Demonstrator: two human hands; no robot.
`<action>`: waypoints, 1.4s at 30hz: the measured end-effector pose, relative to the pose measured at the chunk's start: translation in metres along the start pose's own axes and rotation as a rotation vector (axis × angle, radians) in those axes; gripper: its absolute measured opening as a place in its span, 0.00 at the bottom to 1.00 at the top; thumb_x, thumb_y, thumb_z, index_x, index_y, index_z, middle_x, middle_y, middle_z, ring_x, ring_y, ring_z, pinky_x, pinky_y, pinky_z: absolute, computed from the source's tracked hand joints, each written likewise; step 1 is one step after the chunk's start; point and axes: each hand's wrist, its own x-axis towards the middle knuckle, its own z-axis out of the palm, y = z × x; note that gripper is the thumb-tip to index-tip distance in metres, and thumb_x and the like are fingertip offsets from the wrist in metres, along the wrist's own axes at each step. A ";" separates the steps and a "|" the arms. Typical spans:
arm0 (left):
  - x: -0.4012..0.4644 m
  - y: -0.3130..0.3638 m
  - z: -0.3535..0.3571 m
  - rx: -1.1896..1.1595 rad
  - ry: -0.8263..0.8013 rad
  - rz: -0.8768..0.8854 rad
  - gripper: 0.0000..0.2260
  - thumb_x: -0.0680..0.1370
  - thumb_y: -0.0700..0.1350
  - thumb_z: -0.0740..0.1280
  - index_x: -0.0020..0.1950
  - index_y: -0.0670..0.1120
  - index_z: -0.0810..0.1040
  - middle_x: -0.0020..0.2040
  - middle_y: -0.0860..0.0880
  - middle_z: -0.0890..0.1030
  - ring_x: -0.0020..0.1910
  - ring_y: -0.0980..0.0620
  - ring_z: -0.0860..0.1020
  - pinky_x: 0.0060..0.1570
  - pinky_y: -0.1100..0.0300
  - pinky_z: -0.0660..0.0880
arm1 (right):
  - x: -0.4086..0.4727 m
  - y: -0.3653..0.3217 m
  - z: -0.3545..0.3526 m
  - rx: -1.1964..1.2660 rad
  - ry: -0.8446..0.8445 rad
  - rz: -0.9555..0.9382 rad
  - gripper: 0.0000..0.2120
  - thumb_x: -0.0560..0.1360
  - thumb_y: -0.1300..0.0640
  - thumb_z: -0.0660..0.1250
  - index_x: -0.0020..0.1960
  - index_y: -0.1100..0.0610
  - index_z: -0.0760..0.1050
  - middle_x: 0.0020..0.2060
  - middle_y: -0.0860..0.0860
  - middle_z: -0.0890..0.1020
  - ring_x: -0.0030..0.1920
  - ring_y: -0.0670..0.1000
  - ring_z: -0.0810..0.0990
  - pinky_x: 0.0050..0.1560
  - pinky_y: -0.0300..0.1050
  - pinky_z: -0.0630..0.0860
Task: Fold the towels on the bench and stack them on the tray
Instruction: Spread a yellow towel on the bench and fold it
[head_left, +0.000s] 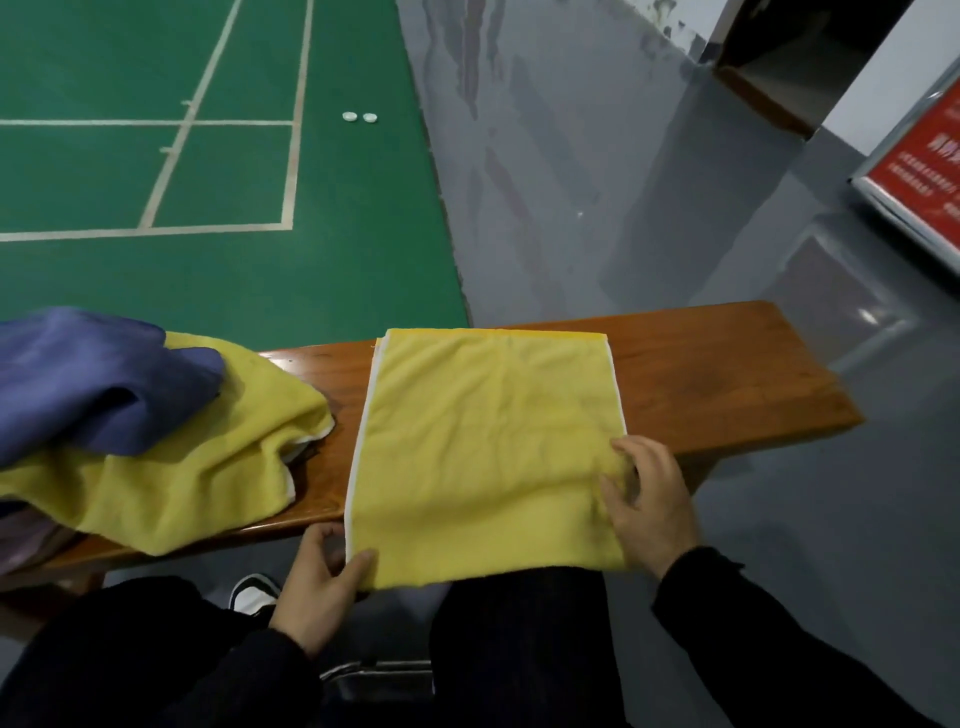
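Note:
A yellow towel (483, 436) with a white edge lies flat across the wooden bench (727, 374), its near edge hanging over the front. My left hand (322, 571) pinches the towel's near left corner, thumb on top. My right hand (649, 499) grips the near right part, bunching the cloth under its fingers. To the left, a second yellow towel (182, 467) lies crumpled on the bench with a blue towel (93, 384) heaped on it. No tray is in view.
A green court floor (208, 182) with white lines lies beyond the bench, with two small white caps (359, 117) on it. Grey floor stretches to the right, where a red sign board (919, 171) leans. My dark trousers and a shoe (254, 592) are below the bench.

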 end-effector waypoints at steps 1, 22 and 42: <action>-0.003 -0.002 -0.001 0.009 -0.004 0.020 0.14 0.79 0.41 0.72 0.58 0.51 0.70 0.49 0.44 0.86 0.44 0.45 0.85 0.49 0.38 0.82 | -0.021 0.001 0.000 -0.001 -0.004 -0.039 0.24 0.74 0.44 0.66 0.66 0.56 0.75 0.65 0.54 0.75 0.65 0.54 0.74 0.65 0.51 0.72; -0.031 0.137 -0.057 0.007 0.025 0.710 0.08 0.76 0.61 0.68 0.51 0.61 0.83 0.40 0.50 0.85 0.37 0.59 0.80 0.38 0.64 0.75 | 0.020 -0.084 -0.138 0.369 0.389 -0.066 0.10 0.80 0.58 0.71 0.49 0.42 0.81 0.44 0.37 0.85 0.46 0.40 0.82 0.50 0.37 0.77; -0.005 0.349 -0.097 -0.056 0.286 0.917 0.12 0.80 0.48 0.64 0.48 0.40 0.81 0.40 0.43 0.77 0.40 0.48 0.75 0.47 0.33 0.78 | 0.171 -0.197 -0.264 0.327 0.553 -0.184 0.10 0.81 0.58 0.67 0.60 0.58 0.83 0.48 0.49 0.84 0.42 0.32 0.80 0.48 0.30 0.78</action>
